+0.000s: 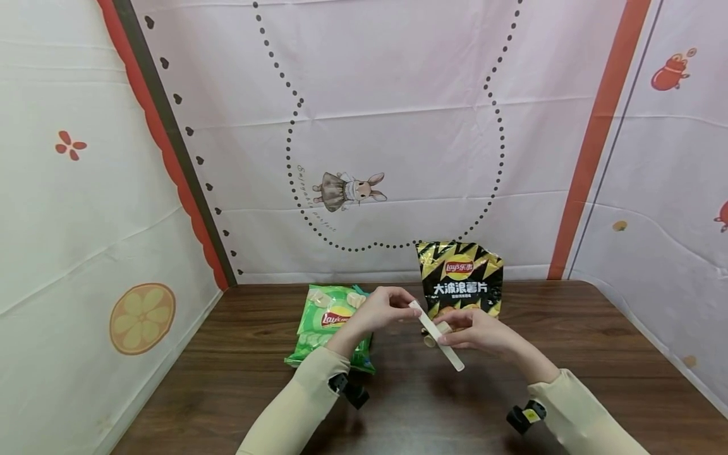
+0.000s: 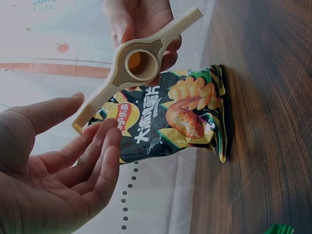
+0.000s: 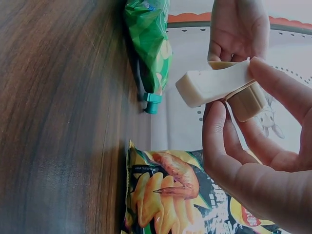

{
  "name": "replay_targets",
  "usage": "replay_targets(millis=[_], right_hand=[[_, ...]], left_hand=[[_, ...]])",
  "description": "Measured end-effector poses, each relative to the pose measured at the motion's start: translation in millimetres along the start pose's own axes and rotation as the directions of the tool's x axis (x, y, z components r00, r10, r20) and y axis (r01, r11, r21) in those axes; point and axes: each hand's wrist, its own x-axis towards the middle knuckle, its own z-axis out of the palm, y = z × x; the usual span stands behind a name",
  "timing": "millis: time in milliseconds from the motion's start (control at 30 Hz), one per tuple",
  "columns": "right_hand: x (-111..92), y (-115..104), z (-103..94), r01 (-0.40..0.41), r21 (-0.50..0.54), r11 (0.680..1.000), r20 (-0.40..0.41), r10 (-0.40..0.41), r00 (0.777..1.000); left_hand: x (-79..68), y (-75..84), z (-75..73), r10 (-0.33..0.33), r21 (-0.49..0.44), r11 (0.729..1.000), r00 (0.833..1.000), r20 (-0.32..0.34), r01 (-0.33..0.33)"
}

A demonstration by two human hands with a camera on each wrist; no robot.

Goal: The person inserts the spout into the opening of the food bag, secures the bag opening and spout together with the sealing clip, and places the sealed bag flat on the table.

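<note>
A cream bag-sealing clip (image 1: 452,354) with a round pour spout (image 2: 142,65) in its middle is held above the table between both hands. My left hand (image 1: 382,311) pinches its upper left end between thumb and fingers. Around the middle near the spout, the fingers and thumb of my right hand (image 1: 483,331) grip the clip. Behind the hands a black and yellow bag of Lay's chips (image 1: 463,278) stands upright. Left of it lies a green Lay's chip bag (image 1: 311,325), partly covered by my left arm.
At the green bag's end sits a teal clip with a spout (image 3: 152,103). Everything rests on a dark wooden table (image 1: 227,379). Printed white cloth (image 1: 398,145) hangs behind the table and along its sides.
</note>
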Motion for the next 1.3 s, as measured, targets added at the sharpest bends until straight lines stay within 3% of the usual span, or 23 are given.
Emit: replay_targets(millis=[433,633,900,1000,1133,1300], right_hand=[[1,1,-1.3,0.017,-0.023,1.0,-0.002,-0.017,1.0],[0,0,-2.8,0.046,-0.023,0.999,-0.092,-0.048,0.995],[-7,-4,-6.8,0.08,-0.041,0.996,-0.225,-0.087,0.97],[-10,-4,-8.1,0.085,-0.051,0.995,-0.262,-0.095,0.96],[-12,-1,-7.6,0.112,-0.145,0.983,-0.318,-0.154,0.936],[-11,0,-3.7,0.14,-0.217,0.966,-0.357,-0.212,0.91]], left_hand=[[-2.4,0.0,1.9,-0.008,-0.092,0.996,1.0,0.0,0.008],[-5.2,-1.1,2.5,-0.021,-0.153,0.988,0.996,-0.089,0.007],[-13.4,10.2,3.6,-0.037,-0.205,0.979,0.985,-0.168,0.002],[-13.0,5.0,7.5,-0.042,-0.227,0.974,0.979,-0.201,-0.005],[-12.9,-1.5,14.1,-0.039,-0.237,0.971,0.971,-0.235,-0.019],[-16.8,-2.6,20.4,-0.013,-0.203,0.978,0.973,-0.23,-0.035]])
